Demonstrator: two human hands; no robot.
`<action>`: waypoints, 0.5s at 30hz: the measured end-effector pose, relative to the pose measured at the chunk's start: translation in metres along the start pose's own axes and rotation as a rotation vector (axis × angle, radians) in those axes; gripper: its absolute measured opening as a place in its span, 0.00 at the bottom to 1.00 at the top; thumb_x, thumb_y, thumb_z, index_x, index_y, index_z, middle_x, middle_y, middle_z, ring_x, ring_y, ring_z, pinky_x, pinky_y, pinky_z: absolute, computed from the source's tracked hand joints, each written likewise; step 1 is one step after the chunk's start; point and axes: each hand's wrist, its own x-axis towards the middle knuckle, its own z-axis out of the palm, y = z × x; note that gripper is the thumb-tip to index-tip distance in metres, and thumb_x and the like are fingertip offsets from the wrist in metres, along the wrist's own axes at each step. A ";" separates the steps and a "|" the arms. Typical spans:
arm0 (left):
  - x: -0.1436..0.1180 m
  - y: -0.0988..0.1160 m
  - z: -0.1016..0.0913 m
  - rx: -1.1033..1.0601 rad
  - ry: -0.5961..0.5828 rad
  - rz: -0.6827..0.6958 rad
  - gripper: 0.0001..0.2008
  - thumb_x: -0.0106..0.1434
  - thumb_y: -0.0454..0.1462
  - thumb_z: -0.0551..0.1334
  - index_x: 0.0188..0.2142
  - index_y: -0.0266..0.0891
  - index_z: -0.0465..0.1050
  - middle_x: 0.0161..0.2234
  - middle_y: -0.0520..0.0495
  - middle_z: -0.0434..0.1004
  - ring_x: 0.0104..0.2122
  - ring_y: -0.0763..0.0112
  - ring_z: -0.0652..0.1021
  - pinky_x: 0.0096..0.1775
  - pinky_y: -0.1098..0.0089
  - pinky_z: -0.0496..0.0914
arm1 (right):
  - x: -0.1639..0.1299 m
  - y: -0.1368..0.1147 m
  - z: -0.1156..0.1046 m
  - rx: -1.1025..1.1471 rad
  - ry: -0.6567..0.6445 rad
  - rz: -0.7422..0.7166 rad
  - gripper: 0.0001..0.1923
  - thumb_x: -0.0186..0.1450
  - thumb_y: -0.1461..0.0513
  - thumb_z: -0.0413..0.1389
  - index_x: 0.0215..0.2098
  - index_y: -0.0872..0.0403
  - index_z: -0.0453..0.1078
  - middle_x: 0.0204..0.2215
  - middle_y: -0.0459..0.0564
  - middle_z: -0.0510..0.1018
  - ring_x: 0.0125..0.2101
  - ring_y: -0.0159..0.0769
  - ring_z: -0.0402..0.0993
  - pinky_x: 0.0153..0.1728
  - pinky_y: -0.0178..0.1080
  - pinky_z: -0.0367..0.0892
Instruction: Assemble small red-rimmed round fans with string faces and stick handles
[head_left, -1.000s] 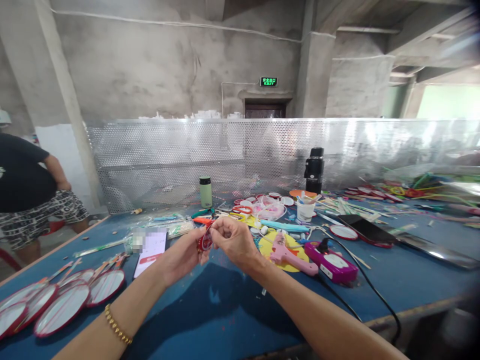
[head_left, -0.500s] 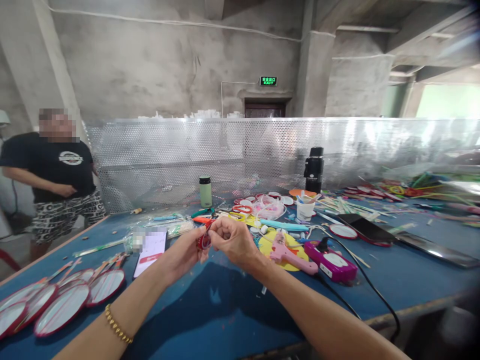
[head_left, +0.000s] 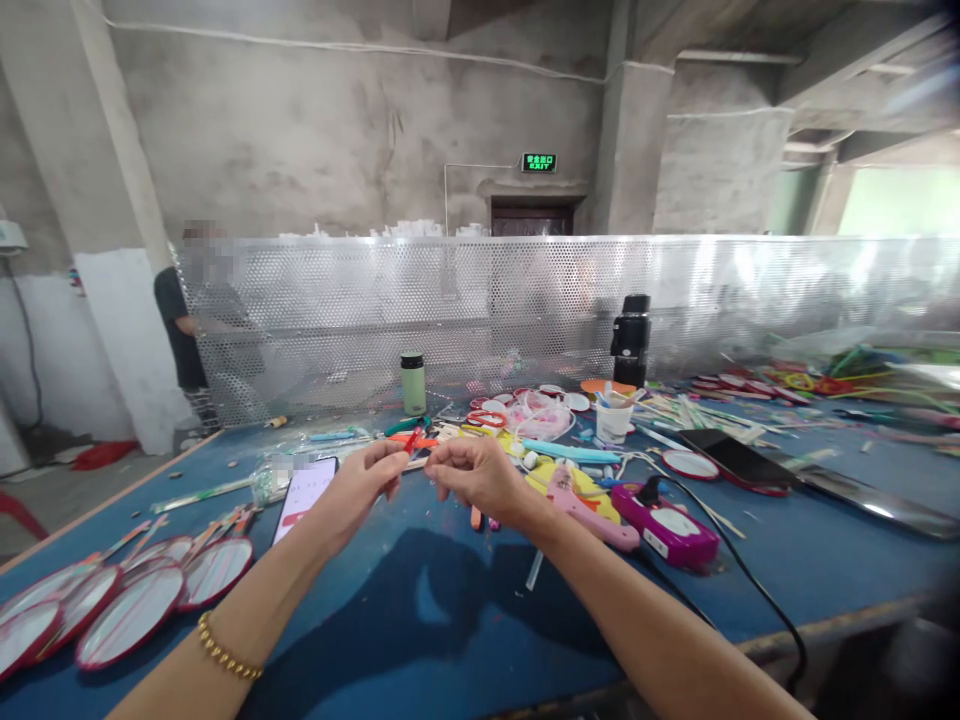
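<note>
Head view: left hand and right hand raised close together over the blue table, fingertips pinched; whatever sits between them too small to tell. Just beyond, red scissors; phone left, pink glue gun right, round red-rimmed fans far left.

Daylight floods in from the bright, washed-out window at upper right, glaring off the metal screen left of it. Below the screen the arms cast soft shadows on the blue table (corners smeared, lines bowed). The centre stays sharp.
</note>
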 end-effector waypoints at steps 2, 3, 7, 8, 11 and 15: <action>-0.001 0.007 -0.004 0.165 0.120 0.073 0.15 0.57 0.43 0.63 0.41 0.37 0.72 0.29 0.50 0.71 0.28 0.73 0.69 0.31 0.72 0.63 | -0.003 -0.004 -0.008 -0.009 -0.138 0.104 0.13 0.59 0.56 0.58 0.33 0.57 0.76 0.18 0.42 0.74 0.11 0.22 0.59 0.09 0.26 0.55; -0.002 0.010 -0.004 0.247 0.176 0.113 0.17 0.55 0.43 0.65 0.42 0.37 0.72 0.31 0.50 0.71 0.30 0.71 0.69 0.32 0.72 0.63 | -0.004 -0.006 -0.012 0.000 -0.184 0.136 0.15 0.59 0.55 0.58 0.36 0.57 0.77 0.18 0.42 0.73 0.10 0.22 0.58 0.09 0.27 0.55; -0.005 0.011 -0.002 0.539 0.263 0.326 0.22 0.49 0.41 0.69 0.43 0.38 0.70 0.38 0.47 0.68 0.36 0.66 0.70 0.39 0.68 0.65 | -0.002 -0.006 -0.029 0.095 -0.128 0.106 0.20 0.58 0.54 0.60 0.44 0.57 0.76 0.19 0.43 0.74 0.13 0.22 0.61 0.14 0.27 0.58; -0.005 0.009 0.000 0.597 0.248 0.371 0.23 0.48 0.40 0.69 0.44 0.39 0.70 0.39 0.47 0.68 0.38 0.64 0.70 0.41 0.66 0.65 | -0.001 -0.005 -0.033 0.105 -0.089 0.079 0.21 0.58 0.54 0.61 0.45 0.58 0.76 0.21 0.44 0.76 0.16 0.23 0.63 0.16 0.28 0.59; -0.005 0.000 0.003 0.719 0.186 0.443 0.25 0.48 0.39 0.68 0.47 0.41 0.68 0.42 0.45 0.67 0.42 0.59 0.70 0.45 0.62 0.65 | 0.001 -0.003 -0.043 0.113 -0.021 0.042 0.24 0.55 0.55 0.64 0.47 0.59 0.75 0.24 0.46 0.76 0.23 0.25 0.68 0.23 0.29 0.62; -0.006 -0.006 0.009 0.782 0.080 0.506 0.28 0.50 0.37 0.67 0.51 0.41 0.64 0.46 0.41 0.67 0.48 0.54 0.69 0.49 0.58 0.64 | 0.000 -0.001 -0.045 0.020 -0.047 0.013 0.26 0.54 0.54 0.65 0.48 0.57 0.74 0.34 0.50 0.77 0.31 0.30 0.70 0.32 0.34 0.65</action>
